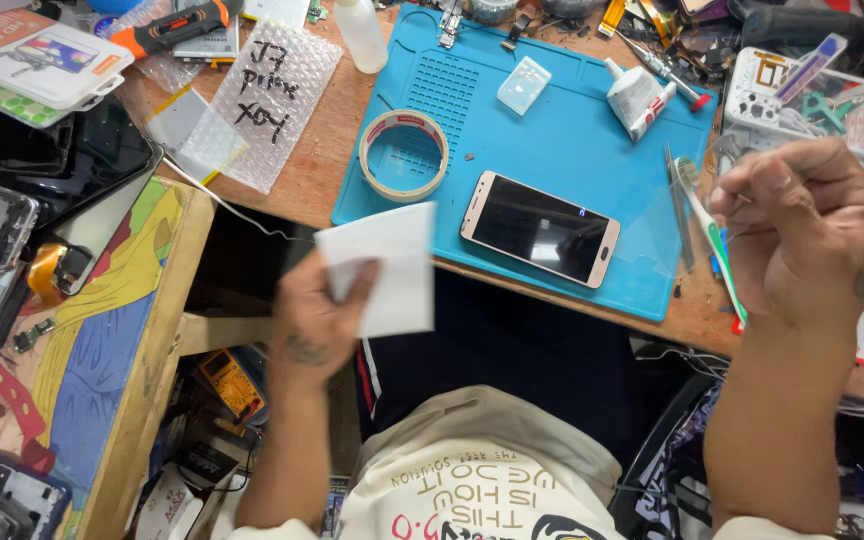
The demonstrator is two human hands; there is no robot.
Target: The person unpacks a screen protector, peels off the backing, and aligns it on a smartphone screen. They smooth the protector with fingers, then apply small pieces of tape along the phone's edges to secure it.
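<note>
Head view shows a cluttered wooden bench [322, 170] seen from above, with a blue silicone work mat [572, 150] laid on it. A gold smartphone with a dark screen [540, 227] lies face up on the near part of the mat, between the two hands, probably so that its glass is free to be worked on. A white rectangular sheet of paper or wipe [384, 268] is held by the left hand [314, 325], raised in front of the near edge of the bench; the fingers [352, 282] are closed on its lower left corner, pinching it. The right hand [802, 235] is lifted at the right side, wrist bent, its fingers curled tightly together. A thin transparent film [687, 215] seems to be pinched there, but the grip itself cannot be told with certainty because of blur. A green and white toothbrush [709, 235] lies on the mat just beside this hand. Farther away, a roll of beige adhesive tape [404, 155] rests flat on the mat, and a white glue tube [638, 96] lies near the far right. Both forearms are raised from below, elbows near the body.
</note>
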